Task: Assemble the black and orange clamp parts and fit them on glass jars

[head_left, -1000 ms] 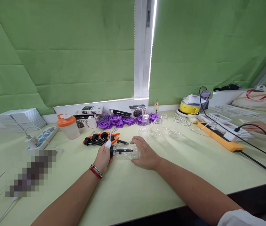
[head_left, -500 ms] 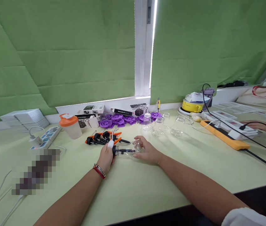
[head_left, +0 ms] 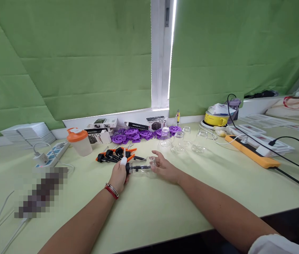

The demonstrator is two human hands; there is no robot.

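Note:
My left hand (head_left: 119,175), with a white covering on its thumb, is closed around the black cap (head_left: 127,168) of a clear glass bottle (head_left: 143,172). The bottle is held sideways, and a black stem (head_left: 142,168) runs from the cap into it. My right hand (head_left: 166,169) has its fingers curved round the bottle's wide end. Just beyond my left hand lie several black stoppers (head_left: 109,155) with orange parts and thin metal tubes. More clear glass bottles (head_left: 178,144) stand farther back, right of the middle.
Purple openwork discs (head_left: 132,134) and cup-holder boxes (head_left: 100,137) are piled at the back. An orange-lidded shaker (head_left: 79,141) and a white power strip (head_left: 56,153) stand left. An orange-and-black power strip (head_left: 252,152), cables and a yellow container (head_left: 215,119) are at right.
My right hand's fingers have shifted round the bottle's wide end, and the bottle has moved slightly left. At the far right, another person's hand has drawn back almost out of view.

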